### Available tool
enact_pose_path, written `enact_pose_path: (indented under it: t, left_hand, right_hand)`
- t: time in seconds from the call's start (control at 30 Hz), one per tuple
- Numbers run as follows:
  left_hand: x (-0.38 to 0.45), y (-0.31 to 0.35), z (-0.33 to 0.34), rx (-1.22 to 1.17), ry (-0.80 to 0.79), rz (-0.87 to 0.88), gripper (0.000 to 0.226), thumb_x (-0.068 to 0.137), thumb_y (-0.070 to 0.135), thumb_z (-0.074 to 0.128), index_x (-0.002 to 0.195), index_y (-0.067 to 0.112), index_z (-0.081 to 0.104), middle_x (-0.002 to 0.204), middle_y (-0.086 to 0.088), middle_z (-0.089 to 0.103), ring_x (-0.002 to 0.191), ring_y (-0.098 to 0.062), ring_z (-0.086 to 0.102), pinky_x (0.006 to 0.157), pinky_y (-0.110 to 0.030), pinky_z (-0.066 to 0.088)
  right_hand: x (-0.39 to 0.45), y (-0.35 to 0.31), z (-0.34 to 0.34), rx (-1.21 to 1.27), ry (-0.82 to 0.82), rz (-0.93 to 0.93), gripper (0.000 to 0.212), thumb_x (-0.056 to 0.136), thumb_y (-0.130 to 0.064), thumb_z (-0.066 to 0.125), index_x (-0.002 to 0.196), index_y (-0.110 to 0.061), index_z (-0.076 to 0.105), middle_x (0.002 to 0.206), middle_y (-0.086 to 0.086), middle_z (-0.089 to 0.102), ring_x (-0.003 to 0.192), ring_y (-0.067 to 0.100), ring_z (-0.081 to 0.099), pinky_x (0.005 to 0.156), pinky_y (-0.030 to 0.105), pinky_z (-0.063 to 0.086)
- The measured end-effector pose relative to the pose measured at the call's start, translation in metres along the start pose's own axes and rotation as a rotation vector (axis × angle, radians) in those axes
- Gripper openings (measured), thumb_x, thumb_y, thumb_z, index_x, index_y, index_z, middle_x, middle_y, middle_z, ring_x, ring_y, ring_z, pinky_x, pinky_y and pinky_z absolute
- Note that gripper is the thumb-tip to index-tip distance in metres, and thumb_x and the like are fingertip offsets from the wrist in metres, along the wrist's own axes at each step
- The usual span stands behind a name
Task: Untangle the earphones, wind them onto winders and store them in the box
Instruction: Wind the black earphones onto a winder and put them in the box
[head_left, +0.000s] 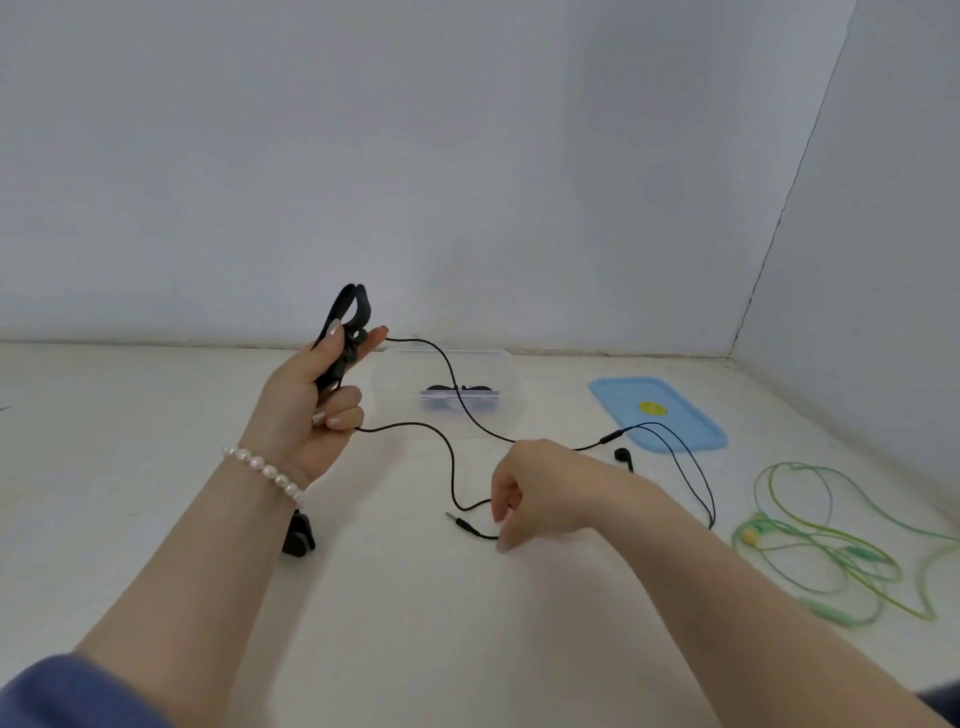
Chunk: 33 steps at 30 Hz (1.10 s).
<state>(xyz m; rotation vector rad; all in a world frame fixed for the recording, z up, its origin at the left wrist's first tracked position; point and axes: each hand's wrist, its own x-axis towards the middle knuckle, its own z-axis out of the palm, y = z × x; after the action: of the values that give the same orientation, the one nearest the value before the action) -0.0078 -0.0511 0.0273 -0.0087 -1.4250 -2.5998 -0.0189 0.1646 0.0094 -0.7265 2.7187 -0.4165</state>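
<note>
Mid-table: left hand (306, 410) raised, holding a black winder (347, 322) upright; right hand (540, 493) low, pinching the black earphone cable (452, 467) near its plug (457, 521).
Both grips closed on their items. Cable runs from winder across the table (415, 623) to an earbud (623, 457) by the blue lid (670, 415). Clear box (447, 379) at far edge holds a wound set. Green earphones (826, 545) tangled near right edge; second winder (298, 538) under left wrist.
</note>
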Motion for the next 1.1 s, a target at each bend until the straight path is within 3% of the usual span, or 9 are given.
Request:
enact_pose_path:
  t: [0.37,0.47,0.53,0.67,0.73,0.8,0.93,1.0,1.1]
  left_hand:
    - [-0.007,-0.03,0.021,0.272,-0.03,0.0,0.016,0.092,0.025,0.05,0.093,0.011,0.057,0.109,-0.006,0.069,0.03,-0.007,0.026,0.039,-0.018,0.036]
    - [-0.014,-0.048,0.033,0.437,-0.072,-0.036,0.013,0.091,0.02,0.053,0.083,0.009,0.055,0.107,-0.008,0.068,0.037,-0.011,0.05,0.055,-0.03,0.054]
    - [-0.018,-0.057,0.038,0.548,-0.11,-0.042,0.016,0.09,0.024,0.056,0.084,0.01,0.057,0.1,-0.007,0.067,0.058,-0.016,0.063,0.072,-0.035,0.053]
    - [-0.016,-0.067,0.037,1.024,-0.113,0.232,0.039,0.074,0.055,0.048,0.069,0.019,0.061,0.069,0.001,0.057,0.075,-0.022,0.052,0.07,-0.033,0.038]
    - [-0.014,-0.065,0.035,1.11,0.011,0.312,0.035,0.072,0.06,0.042,0.06,0.03,0.057,0.072,0.003,0.053,0.089,-0.029,0.051,0.075,-0.035,0.036]
    - [-0.014,-0.059,0.035,1.049,0.118,0.365,0.034,0.066,0.068,0.039,0.061,0.039,0.056,0.091,0.0,0.055,0.106,-0.027,0.044,0.09,-0.038,0.036]
    - [-0.019,-0.052,0.035,0.989,0.081,0.559,0.02,0.06,0.065,0.048,0.068,0.049,0.058,0.088,0.014,0.045,0.098,-0.011,0.039,0.092,-0.032,0.032]
    - [-0.024,-0.054,0.038,1.019,-0.075,0.573,0.014,0.059,0.062,0.054,0.07,0.057,0.062,0.089,0.018,0.048,0.097,-0.003,0.039,0.09,-0.023,0.031]
    - [-0.031,-0.061,0.043,1.056,-0.289,0.51,0.018,0.061,0.061,0.056,0.076,0.056,0.065,0.112,0.028,0.047,0.115,0.005,0.033,0.094,-0.008,0.025]
  right_hand:
    - [0.004,0.004,-0.004,-0.051,-0.134,-0.067,0.013,0.092,-0.024,0.053,0.088,-0.012,0.057,0.079,-0.005,0.051,0.078,0.015,0.048,0.067,0.026,0.038]
    - [-0.007,0.019,-0.03,0.335,-0.109,-0.174,0.012,0.092,-0.016,0.054,0.082,-0.021,0.058,0.083,-0.011,0.061,0.08,0.006,0.053,0.072,0.018,0.039]
    - [-0.016,0.031,-0.045,0.674,-0.127,-0.253,0.007,0.087,-0.017,0.055,0.08,-0.018,0.056,0.092,-0.007,0.069,0.09,0.007,0.06,0.076,0.017,0.042]
    - [-0.026,0.051,-0.058,1.182,-0.088,-0.383,0.015,0.076,-0.014,0.07,0.079,-0.009,0.057,0.088,0.016,0.072,0.097,0.029,0.067,0.087,0.032,0.052]
    - [-0.031,0.056,-0.061,1.342,-0.038,-0.418,0.024,0.07,-0.021,0.072,0.079,-0.005,0.056,0.068,0.016,0.068,0.08,0.033,0.07,0.086,0.041,0.054]
    - [-0.032,0.056,-0.064,1.43,0.044,-0.356,0.019,0.075,-0.02,0.062,0.079,-0.007,0.049,0.044,0.005,0.05,0.052,0.023,0.06,0.074,0.038,0.056]
    - [-0.022,0.053,-0.062,1.252,0.292,-0.109,0.023,0.092,-0.012,0.048,0.069,-0.014,0.043,0.041,-0.005,0.027,0.038,0.012,0.026,0.059,0.031,0.043]
    - [-0.016,0.048,-0.057,1.073,0.396,-0.067,0.022,0.094,-0.014,0.05,0.072,-0.013,0.047,0.043,-0.007,0.029,0.038,0.01,0.025,0.057,0.028,0.041]
    - [-0.013,0.039,-0.054,0.875,0.462,-0.095,0.018,0.092,-0.014,0.055,0.074,-0.011,0.051,0.046,-0.006,0.033,0.04,0.008,0.029,0.053,0.022,0.041]
